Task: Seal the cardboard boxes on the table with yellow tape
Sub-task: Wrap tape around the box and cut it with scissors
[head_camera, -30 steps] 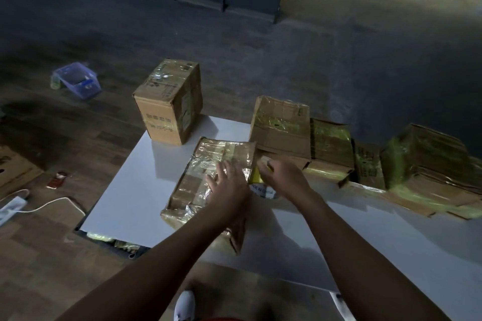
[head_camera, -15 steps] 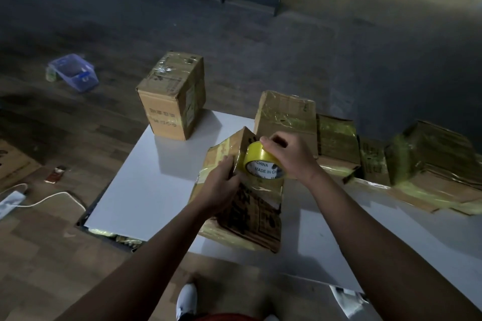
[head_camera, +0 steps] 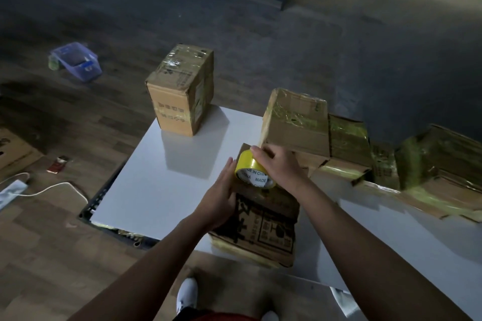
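Note:
A cardboard box (head_camera: 263, 227) with black print stands on its edge near the front of the white table (head_camera: 167, 185). My left hand (head_camera: 221, 195) lies flat against the box's left side, fingers straight. My right hand (head_camera: 279, 167) grips a roll of yellow tape (head_camera: 251, 172) on top of the box, fingers curled over the roll. The tape's white core reads "MADE IN CHINA".
A tall taped box (head_camera: 182, 91) stands at the table's far left corner. Several boxes wrapped in yellow tape (head_camera: 347, 143) line the far right edge. On the floor lie a blue plastic tub (head_camera: 75, 60), a power strip with white cable (head_camera: 15, 187) and a flat cardboard sheet (head_camera: 13, 151).
The box was lying flat a second ago; it has been tipped upright. My right hand has brought the tape roll onto its top, and my left hand has moved to its left side.

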Available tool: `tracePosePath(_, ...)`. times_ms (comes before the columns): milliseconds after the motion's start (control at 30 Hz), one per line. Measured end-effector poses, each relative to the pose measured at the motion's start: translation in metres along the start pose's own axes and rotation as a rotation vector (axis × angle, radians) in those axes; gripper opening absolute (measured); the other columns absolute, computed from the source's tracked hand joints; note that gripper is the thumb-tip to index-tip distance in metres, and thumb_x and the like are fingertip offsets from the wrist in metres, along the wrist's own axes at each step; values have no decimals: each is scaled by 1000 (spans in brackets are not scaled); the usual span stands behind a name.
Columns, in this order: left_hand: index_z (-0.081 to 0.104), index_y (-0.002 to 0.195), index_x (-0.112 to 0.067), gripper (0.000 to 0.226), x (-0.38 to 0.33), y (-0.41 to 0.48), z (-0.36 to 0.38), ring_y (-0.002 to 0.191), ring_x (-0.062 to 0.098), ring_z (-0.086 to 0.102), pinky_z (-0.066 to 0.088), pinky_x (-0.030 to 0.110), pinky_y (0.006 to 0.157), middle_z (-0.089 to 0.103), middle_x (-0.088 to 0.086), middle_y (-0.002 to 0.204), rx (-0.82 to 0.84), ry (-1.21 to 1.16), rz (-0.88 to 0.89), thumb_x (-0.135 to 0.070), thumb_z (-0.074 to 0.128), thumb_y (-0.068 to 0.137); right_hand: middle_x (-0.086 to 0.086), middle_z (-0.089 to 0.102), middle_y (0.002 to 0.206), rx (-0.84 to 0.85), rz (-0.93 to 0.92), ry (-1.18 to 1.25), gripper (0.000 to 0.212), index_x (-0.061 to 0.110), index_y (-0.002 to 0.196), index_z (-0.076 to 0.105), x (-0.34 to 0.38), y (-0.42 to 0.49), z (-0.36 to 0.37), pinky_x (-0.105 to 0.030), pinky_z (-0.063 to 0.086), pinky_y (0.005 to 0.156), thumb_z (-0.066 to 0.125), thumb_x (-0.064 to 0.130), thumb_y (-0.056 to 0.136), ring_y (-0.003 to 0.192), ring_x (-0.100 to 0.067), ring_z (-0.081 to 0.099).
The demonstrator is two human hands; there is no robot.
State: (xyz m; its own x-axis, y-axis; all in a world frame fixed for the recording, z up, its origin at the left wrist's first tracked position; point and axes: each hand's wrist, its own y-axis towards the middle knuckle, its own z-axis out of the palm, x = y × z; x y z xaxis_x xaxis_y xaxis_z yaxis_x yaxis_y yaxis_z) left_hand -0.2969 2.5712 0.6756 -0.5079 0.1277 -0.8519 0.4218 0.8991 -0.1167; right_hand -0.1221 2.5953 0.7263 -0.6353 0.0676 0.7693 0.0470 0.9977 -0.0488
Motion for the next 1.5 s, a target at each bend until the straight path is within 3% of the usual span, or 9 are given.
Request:
tracePosePath(67,2,155,-24,76,4,3,4,147,9,3,15,34,118,-1,-6,162,-1,253,13,-11,44,94,-15,65,75,5,27,22,48,6,79,66,-2,0,1,-31,41,61,52,50,94,70,-25,60)
tracePosePath(200,-4,155,-22,67,6,4,8,150,23,-2,9,51,120,0,-2,163,62,444,-71,-26,34,100,-4,51,60,-15,40,83,48,5,70,61,-4,-3,3,-30,34,57,54,46,94,58,-13,47)
tracePosePath(400,13,151,-40,74,-14,-9,0,127,22,48,43,45,102,43,-2,147,21,41,-122,-47,31,79,12,47,49,2,72,101,43,24,57,61,-9,-10,0,-18,30,49,55,45,94,47,0,43)
tracePosePath(533,27,146,-46,63,-8,-8,1,120,23,56,46,35,93,55,-1,138,-27,33,-110,-17,40,92,8,43,52,53,57,-54,48,21,55,48,-1,-10,-4,-23,27,49,51,46,95,47,-5,40)
tracePosePath(667,26,148,-45,65,3,-5,5,121,22,55,50,37,96,49,0,145,-41,28,-103,-12,42,95,5,34,47,30,93,-174,49,19,54,40,-11,-16,-27,-26,21,45,53,44,94,42,-10,31)
tracePosePath(833,13,152,-43,69,10,1,5,143,19,29,44,49,102,17,-9,161,-11,312,-97,-21,46,95,-1,37,52,11,104,-239,49,14,58,43,-16,-17,-23,-28,23,50,48,45,96,46,-16,34)
tracePosePath(967,-9,153,-24,82,-4,10,7,145,16,-20,2,47,121,-19,-6,158,95,678,103,-23,48,95,-1,37,51,-15,118,-235,49,16,56,42,-15,-19,-26,-28,23,50,48,44,96,45,-15,34)
tracePosePath(1267,1,155,-21,65,5,14,12,147,10,-12,7,44,121,-5,-7,161,117,750,158,-40,27,98,0,47,60,-46,124,18,49,9,66,56,-28,-30,-23,-29,30,56,51,48,95,55,-12,45)
tracePosePath(1500,-2,155,-26,67,2,13,11,147,9,-13,-4,46,121,-8,-9,161,121,790,134,-36,32,98,-3,29,56,-51,139,-258,45,14,60,37,-34,-38,-46,-30,18,52,51,39,95,50,-15,29)
